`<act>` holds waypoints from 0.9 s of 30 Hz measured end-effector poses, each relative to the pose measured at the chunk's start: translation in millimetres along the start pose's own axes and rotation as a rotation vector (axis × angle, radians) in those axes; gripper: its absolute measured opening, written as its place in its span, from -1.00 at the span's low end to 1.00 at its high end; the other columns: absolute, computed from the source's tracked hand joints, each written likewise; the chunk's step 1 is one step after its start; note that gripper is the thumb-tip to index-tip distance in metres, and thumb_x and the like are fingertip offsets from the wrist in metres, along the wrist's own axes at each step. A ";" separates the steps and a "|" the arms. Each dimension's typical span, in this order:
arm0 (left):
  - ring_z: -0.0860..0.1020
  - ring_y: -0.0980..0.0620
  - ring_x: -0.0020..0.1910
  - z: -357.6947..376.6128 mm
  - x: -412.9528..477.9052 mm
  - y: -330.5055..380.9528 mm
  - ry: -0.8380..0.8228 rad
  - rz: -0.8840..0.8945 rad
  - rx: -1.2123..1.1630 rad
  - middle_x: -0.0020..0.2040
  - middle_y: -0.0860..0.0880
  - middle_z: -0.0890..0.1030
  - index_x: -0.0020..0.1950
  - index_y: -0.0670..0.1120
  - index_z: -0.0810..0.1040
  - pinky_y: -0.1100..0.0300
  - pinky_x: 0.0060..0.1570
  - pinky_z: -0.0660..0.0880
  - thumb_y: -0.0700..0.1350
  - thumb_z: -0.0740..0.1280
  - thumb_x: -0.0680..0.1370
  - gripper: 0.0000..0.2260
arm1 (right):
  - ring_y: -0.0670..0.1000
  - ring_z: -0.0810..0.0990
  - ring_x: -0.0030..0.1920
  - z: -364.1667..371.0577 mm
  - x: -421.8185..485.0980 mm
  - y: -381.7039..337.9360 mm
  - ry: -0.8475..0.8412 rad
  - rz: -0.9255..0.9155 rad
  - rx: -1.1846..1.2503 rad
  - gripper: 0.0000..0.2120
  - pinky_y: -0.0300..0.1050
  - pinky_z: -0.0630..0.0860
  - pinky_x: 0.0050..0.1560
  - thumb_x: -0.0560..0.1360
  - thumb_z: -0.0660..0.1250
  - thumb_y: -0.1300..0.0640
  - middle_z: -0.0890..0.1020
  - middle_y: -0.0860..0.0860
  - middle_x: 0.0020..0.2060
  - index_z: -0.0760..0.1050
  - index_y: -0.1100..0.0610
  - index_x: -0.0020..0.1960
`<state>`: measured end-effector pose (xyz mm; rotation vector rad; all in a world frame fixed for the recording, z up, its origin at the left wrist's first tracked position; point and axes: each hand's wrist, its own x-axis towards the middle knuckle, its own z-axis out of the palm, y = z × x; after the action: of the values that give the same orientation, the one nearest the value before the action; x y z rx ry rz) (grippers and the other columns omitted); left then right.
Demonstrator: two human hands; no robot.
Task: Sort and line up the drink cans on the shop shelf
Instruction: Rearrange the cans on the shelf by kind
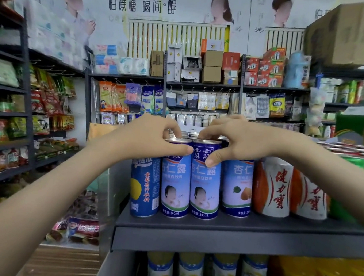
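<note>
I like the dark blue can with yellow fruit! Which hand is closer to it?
Left. The left hand hides the top of the dark blue can, pinching the light blue can beside it. The right hand holds the next light blue can, farther right.

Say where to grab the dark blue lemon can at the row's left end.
Probably its mid wall, from the open left: the lemon can stands upright at the row's end, right flank against an almond can, top under the left hand.
</note>
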<state>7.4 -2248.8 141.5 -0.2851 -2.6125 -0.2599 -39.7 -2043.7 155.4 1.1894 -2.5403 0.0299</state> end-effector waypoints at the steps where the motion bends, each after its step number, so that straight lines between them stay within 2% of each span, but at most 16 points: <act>1: 0.48 0.21 -0.08 0.1 0.2 -1.2 -0.008 0.004 0.002 -0.09 0.20 0.51 0.09 0.16 0.52 0.25 -0.15 0.41 0.37 0.30 0.33 -0.55 | -0.09 0.29 0.20 0.1 -0.1 -0.7 -0.003 0.006 -0.004 -0.34 -0.18 0.08 0.22 0.37 0.30 -0.30 0.40 -0.14 0.12 0.35 -0.03 0.38; 4: 0.50 0.17 -0.07 -0.6 1.0 -3.9 -0.013 0.005 0.020 -0.08 0.15 0.54 0.12 0.14 0.52 0.21 -0.13 0.42 0.39 0.28 0.33 -0.51 | -0.03 0.36 0.24 -0.4 1.7 -4.7 -0.004 0.024 -0.038 -0.29 -0.09 0.06 0.32 0.30 0.23 -0.37 0.46 -0.09 0.15 0.40 0.00 0.33; 8: 0.51 0.13 -0.08 -2.1 -0.5 -5.1 -0.027 0.014 0.061 -0.04 0.09 0.58 0.14 0.13 0.50 0.17 -0.10 0.43 0.39 0.26 0.35 -0.52 | -0.03 0.39 0.25 2.8 2.6 -8.6 0.032 0.041 -0.039 -0.40 -0.06 0.02 0.36 0.39 0.29 -0.29 0.49 -0.06 0.18 0.43 0.01 0.31; 11: 0.52 0.11 0.00 -2.9 -1.9 -6.3 -0.010 0.064 0.041 0.01 0.10 0.58 0.11 0.13 0.52 0.13 0.02 0.47 0.42 0.22 0.37 -0.51 | -0.09 0.37 0.30 -1.8 -5.0 -2.8 -0.012 0.059 -0.021 -0.35 -0.02 -0.07 0.44 0.36 0.25 -0.34 0.45 -0.14 0.22 0.36 -0.08 0.37; 14: 0.49 0.12 0.11 -5.4 -2.6 -9.9 0.014 0.128 0.024 0.13 0.10 0.54 0.17 0.12 0.51 0.07 0.14 0.45 0.42 0.15 0.36 -0.45 | -0.16 0.30 0.36 -15.2 -20.0 7.8 -0.056 0.137 -0.027 -0.30 -0.01 -0.14 0.45 0.37 0.28 -0.30 0.34 -0.18 0.38 0.24 -0.13 0.44; 16: 0.44 0.11 0.22 -4.5 -2.7 -12.0 -0.019 0.147 0.043 0.25 0.12 0.50 0.25 0.13 0.48 0.07 0.23 0.39 0.41 0.14 0.36 -0.42 | -0.25 0.37 0.22 -19.6 -28.5 16.8 -0.120 0.194 0.000 -0.31 -0.04 0.03 0.42 0.40 0.34 -0.23 0.32 -0.17 0.41 0.19 -0.15 0.46; 19: 0.38 0.10 0.32 -0.6 -1.2 -12.3 -0.072 0.158 0.056 0.36 0.13 0.42 0.35 0.15 0.40 0.07 0.30 0.35 0.40 0.19 0.42 -0.43 | -0.10 0.40 0.28 -14.1 -30.5 24.2 -0.168 0.221 0.001 -0.32 -0.09 0.31 0.29 0.42 0.38 -0.16 0.38 -0.09 0.39 0.18 -0.15 0.46; 23: 0.35 0.12 0.36 1.9 0.2 -8.4 -0.108 0.182 0.073 0.40 0.16 0.38 0.41 0.19 0.34 0.12 0.32 0.33 0.36 0.18 0.44 -0.43 | -0.11 0.43 0.17 -8.6 -31.4 28.3 -0.082 0.201 0.031 -0.41 -0.21 0.36 0.13 0.44 0.40 -0.08 0.44 -0.13 0.28 0.30 -0.07 0.41; 27: 0.38 0.12 0.34 3.2 0.5 -8.4 -0.126 0.177 0.098 0.39 0.16 0.40 0.40 0.22 0.33 0.14 0.28 0.35 0.43 0.12 0.38 -0.37 | -0.14 0.46 0.11 -7.7 -29.4 27.7 -0.052 0.195 0.130 -0.44 -0.27 0.35 0.00 0.42 0.43 -0.06 0.43 -0.21 0.13 0.35 -0.06 0.38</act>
<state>3.4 -2256.1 137.9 -0.5101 -2.6922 -0.0536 -40.7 -2002.7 157.1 0.9943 -2.7272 0.2167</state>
